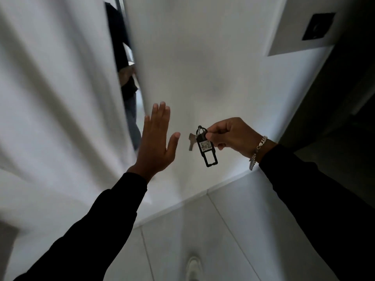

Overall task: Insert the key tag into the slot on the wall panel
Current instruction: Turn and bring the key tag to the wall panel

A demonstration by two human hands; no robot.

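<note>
- Black plastic key tag [207, 148] hangs in the air in front of the white wall [203, 67], pinched near its upper end between thumb and fingers of the right hand [231, 135]; a pale label on it reads what looks like 402, and its lower part is an open rectangular frame; a metal key [191, 141] dangles from the ring at its top, just left of the tag
- Bare wall lies open all around the tag; the dark wall panel [318, 26] sits well apart, high toward the wall's upper right corner, on a raised white block; blur keeps its slot from being made out
- Left hand [157, 139] is spread flat with fingers extended, holding nothing, near the wall's left edge, apart from the tag
- White door [56, 88] to the left is heavily smeared by motion; through the narrow gap between door edge and wall a dark-clothed figure [123, 63] shows only partly
- Silver bracelet [257, 149] rings the right wrist; both black sleeves [316, 193] run out of the lower edge
- Tiled floor [233, 230] meets the wall's bottom edge; a pale shoe [193, 266] is cut off at the bottom
</note>
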